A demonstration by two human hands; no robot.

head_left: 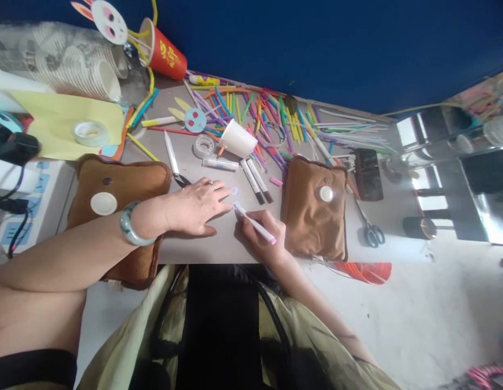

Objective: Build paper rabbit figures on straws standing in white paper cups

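Here, right hand (262, 233) grips pink-ended marker (257, 226) — tip at small coloured piece (236, 206); left hand (198, 207) open, flat beside it.

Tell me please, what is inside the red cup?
Yellow fuzzy stems and thin sticks reach into the mouth of the red cup. Its wall hides their ends and the bottom, so I cannot see what else is there.

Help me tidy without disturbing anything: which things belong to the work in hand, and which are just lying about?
Likely in the work:
pink-ended marker, in the right hand
small pale piece at its tip, by the left hand
pink cap, perhaps the marker's

Apparently lying about:
scissors
two brown pouches
red cup
loose coloured sticks
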